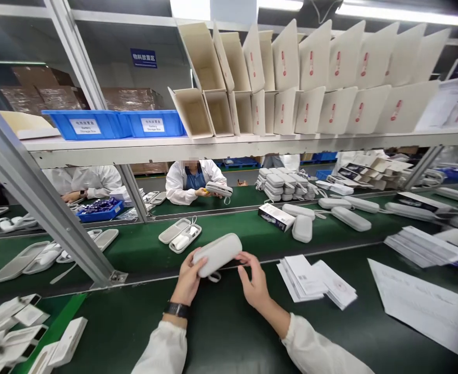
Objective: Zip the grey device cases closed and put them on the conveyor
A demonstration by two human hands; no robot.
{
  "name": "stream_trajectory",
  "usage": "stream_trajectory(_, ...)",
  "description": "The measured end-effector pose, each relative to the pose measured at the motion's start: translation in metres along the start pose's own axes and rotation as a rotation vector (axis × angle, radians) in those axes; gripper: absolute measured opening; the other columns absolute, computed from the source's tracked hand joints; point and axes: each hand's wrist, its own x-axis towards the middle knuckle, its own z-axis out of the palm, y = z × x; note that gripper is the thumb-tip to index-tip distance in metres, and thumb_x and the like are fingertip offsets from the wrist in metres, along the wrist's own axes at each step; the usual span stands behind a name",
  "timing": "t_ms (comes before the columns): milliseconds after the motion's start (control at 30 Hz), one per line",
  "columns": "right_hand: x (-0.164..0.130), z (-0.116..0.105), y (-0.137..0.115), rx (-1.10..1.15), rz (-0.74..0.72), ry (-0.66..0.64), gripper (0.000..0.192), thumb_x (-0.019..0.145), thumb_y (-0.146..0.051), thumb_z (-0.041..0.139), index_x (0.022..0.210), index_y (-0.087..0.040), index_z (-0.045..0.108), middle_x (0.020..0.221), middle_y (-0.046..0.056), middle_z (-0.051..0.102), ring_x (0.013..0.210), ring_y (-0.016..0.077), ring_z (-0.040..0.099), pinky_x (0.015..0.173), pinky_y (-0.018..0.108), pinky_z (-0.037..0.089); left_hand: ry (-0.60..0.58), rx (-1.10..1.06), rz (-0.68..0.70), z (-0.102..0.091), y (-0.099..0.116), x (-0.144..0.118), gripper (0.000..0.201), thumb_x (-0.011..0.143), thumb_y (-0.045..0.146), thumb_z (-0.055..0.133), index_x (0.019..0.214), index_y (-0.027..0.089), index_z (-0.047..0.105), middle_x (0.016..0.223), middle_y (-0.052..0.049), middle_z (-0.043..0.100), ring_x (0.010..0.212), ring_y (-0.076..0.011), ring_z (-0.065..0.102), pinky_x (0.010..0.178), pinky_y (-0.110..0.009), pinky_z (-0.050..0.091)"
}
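the closed case sits between the left hand and the right hand, over the near belt. just behind the left hand an open case lies on the far belt, and to the right of the right hand a stack of leaflets rests on the near belt, with a boxed carton and more closed cases behind it. well behind both hands a person sits across the line, under a shelf carrying folded cartons.

front: bare counter was wide open | right: paper stack sat in the way | left: slanted metal post blocked reach
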Motion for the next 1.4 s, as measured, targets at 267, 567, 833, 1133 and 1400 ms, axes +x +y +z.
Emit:
stream_trajectory(267,-0.037,-0.016,-0.046,-0.099,-0.027,-0.233,0.012,0.098,-0.032,0.052,0.101,-0.022,0.058,0.091,0.005,0.064,0.077,0.0185,0.058,0.073,0.033,0.047,0.049,-0.241,-0.056,-0.009,0.014,-0.099,0.056,0.071,0.035,0.087,0.12,0.017,0.068,0.115,-0.01,0.071,0.097,-0.0218,0.068,0.08,-0.029,0.058)
stream_trajectory(567,-0.047,-0.02,-0.054,-0.213,0.035,-0.195,0.021,0.103,-0.034,0.043,0.092,-0.021,0.055,0.074,0.003,0.064,0.07,0.02,0.058,0.067,0.031,0.042,0.133,-0.15,0.048,-0.009,0.022,-0.148,0.053,0.068,0.037,0.089,0.11,0.022,0.063,0.105,-0.002,0.068,0.086,-0.0147,0.063,0.073,-0.023,0.055)
stream_trajectory(833,-0.04,-0.04,-0.051,-0.396,-0.449,-0.258,0.019,0.101,-0.018,0.043,0.092,-0.02,0.059,0.08,0.005,0.065,0.067,0.0179,0.053,0.068,0.034,0.036,0.162,-0.135,-0.031,-0.026,0.029,-0.155,0.057,0.066,0.038,0.09,0.115,0.02,0.067,0.108,-0.005,0.071,0.091,-0.0183,0.066,0.072,-0.023,0.055)
stream_trajectory(1133,0.006,-0.071,-0.039,-0.57,-0.81,-0.529,0.029,0.099,-0.008,0.038,0.095,-0.021,0.065,0.079,0.004,0.066,0.07,0.0171,0.05,0.07,0.035,0.031,0.05,0.036,-0.182,-0.056,0.035,-0.166,0.045,0.064,0.036,0.092,0.097,0.013,0.071,0.09,-0.004,0.069,0.072,-0.0121,0.061,0.061,-0.019,0.05)
stream_trajectory(1400,0.038,-0.06,-0.053,-0.5,-0.921,-0.696,0.029,0.096,-0.005,0.038,0.09,-0.02,0.062,0.078,0.001,0.065,0.068,0.0146,0.049,0.07,0.032,0.033,-0.194,0.168,-0.236,-0.078,0.049,-0.145,0.041,0.065,0.035,0.091,0.092,0.013,0.069,0.083,-0.003,0.063,0.067,-0.0113,0.057,0.057,-0.018,0.047)
